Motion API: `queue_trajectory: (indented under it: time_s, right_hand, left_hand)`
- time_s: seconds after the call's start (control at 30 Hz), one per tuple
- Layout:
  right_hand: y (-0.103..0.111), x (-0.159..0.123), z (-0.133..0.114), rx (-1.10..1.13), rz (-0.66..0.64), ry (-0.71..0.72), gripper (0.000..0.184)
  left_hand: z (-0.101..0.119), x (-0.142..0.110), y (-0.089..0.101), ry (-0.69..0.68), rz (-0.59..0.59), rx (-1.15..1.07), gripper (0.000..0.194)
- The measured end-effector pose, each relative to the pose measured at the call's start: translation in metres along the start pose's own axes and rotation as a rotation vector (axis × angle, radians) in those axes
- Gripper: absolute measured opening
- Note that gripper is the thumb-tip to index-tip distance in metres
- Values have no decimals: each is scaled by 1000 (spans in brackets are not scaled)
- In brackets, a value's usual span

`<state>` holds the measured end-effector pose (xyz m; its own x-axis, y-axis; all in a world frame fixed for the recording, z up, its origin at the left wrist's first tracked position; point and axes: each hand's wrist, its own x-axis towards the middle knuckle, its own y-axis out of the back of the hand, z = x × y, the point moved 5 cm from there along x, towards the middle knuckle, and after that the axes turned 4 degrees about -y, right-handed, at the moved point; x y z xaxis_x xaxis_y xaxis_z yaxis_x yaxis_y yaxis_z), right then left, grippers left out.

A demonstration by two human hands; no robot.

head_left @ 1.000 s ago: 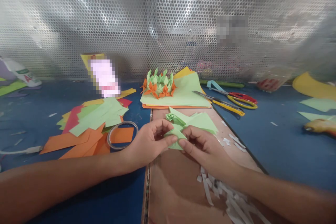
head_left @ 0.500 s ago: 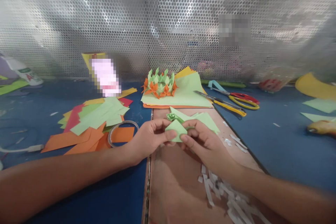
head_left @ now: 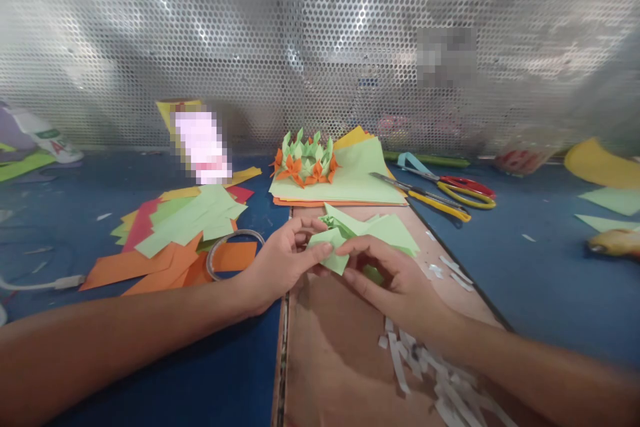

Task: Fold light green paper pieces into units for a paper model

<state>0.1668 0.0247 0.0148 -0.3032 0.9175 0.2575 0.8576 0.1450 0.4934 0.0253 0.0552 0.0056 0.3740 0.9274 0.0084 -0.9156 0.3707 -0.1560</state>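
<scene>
In the head view I hold a small folded piece of light green paper [head_left: 336,259] above the brown board. My left hand [head_left: 287,257] pinches its left side, thumb on the front face and fingers behind. My right hand [head_left: 387,273] has its index finger and thumb closed at the paper's right edge. Just behind sits a small green paper rosette [head_left: 327,221], partly covered by my fingers and the folded piece. More light green paper sheets [head_left: 395,230] lie on the board beyond my right hand.
An orange and green paper crown [head_left: 305,160] stands on stacked coloured sheets [head_left: 363,190]. Scissors [head_left: 453,190] and a yellow cutter [head_left: 430,201] lie to the right. Tape roll [head_left: 209,260], paper pieces [head_left: 175,227] and a cable [head_left: 50,285] are left. White strips [head_left: 425,360] litter the brown board [head_left: 320,360].
The folded green paper has turned and tilted, its lower corner now pointing down to the right. My right fingers have shifted along its edge; my left hand stays nearly still.
</scene>
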Motion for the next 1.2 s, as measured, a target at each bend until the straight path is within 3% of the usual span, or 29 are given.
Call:
queue_trajectory:
  time_s: [0.17,0.4,0.57,0.67,0.8,1.03,1.2]
  right_hand:
    - [0,0,-3,-13,-8,-12,14]
    - [0,2,0,-26,2,-44,13]
    - [2,1,-1,-30,7,-57,9]
    - [3,1,0,-24,3,-56,8]
    - [3,1,2,-23,12,-60,11]
    - [4,0,6,-48,58,-129,14]
    - [2,1,6,-38,23,-121,14]
  left_hand:
    - [0,1,-1,-69,-47,23,22]
    - [0,0,1,-49,11,65,32]
    - [1,0,-1,-77,-42,-3,20]
    - [1,-2,-1,-92,-68,112,10]
    - [0,-3,0,-104,-80,282,14]
    - [2,-9,-5,-102,-107,305,17]
    - [3,-11,-6,-103,-98,331,19]
